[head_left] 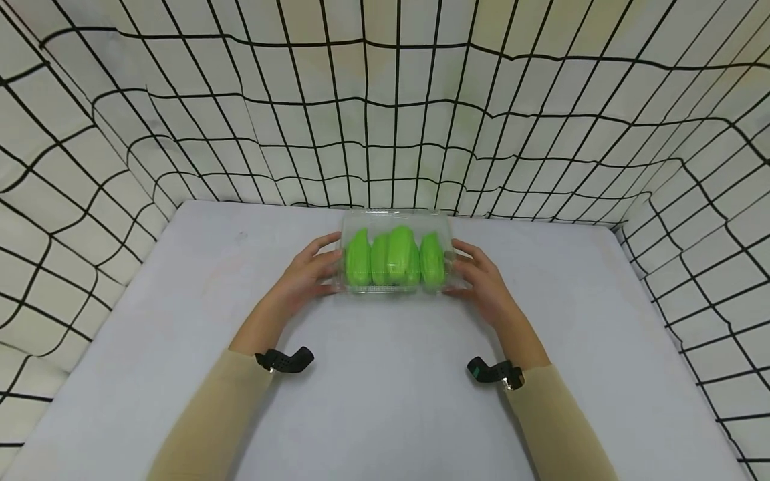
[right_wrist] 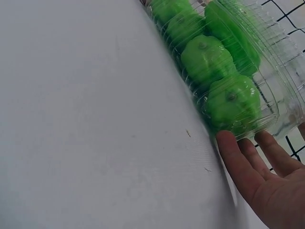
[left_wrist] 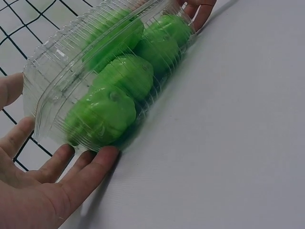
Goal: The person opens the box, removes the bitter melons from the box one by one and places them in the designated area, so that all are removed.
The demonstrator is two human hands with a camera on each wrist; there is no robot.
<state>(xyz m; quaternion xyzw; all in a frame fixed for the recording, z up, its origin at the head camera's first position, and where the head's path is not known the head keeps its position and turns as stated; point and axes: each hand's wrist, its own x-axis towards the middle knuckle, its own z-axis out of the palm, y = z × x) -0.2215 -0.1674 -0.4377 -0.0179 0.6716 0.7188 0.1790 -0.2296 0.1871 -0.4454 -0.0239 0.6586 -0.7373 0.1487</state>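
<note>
A clear plastic clamshell box with its lid down lies at the far middle of the table. Through its wall show several bright green, ridged, elongated vegetables lying side by side, with one on top of the others; in the left wrist view, their rounded ends have small dimples. At the box's left end, my left hand has its extended fingers against the plastic. My right hand mirrors it at the right end, its fingertips on the lower edge in the right wrist view.
White cloth covers the table. Black netting over a pale backing rises behind it and along both sides, close behind the box. Dark straps with small cameras sit on both wrists.
</note>
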